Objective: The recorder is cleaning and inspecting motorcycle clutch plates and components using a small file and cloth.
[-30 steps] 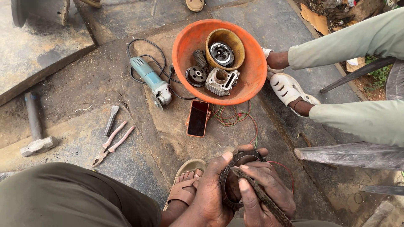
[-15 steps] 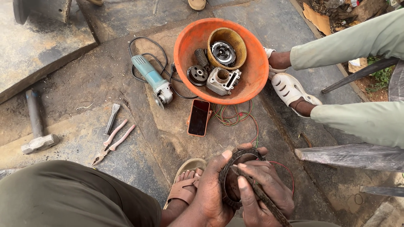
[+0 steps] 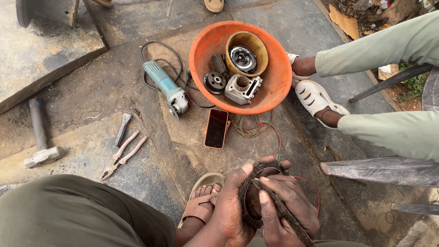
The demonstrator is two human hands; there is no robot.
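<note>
Your left hand [image 3: 235, 208] grips a round toothed stator ring [image 3: 256, 176] low between your knees while your right hand [image 3: 292, 206] pinches a file [image 3: 286, 212] against its rim; filing looks underway, demanding steady strokes. Beyond sit an orange basin [image 3: 279, 77] of engine parts, an angle grinder [image 3: 167, 87], a hammer [image 3: 41, 137], a phone [image 3: 216, 129] and pliers [image 3: 123, 153]; loose wires [image 3: 256, 126] lie close.

Even, diffuse daylight illuminates the scene; shadows are soft and faint, glare is absent, focus is sharp throughout, with slight wide-angle stretching at edges
</note>
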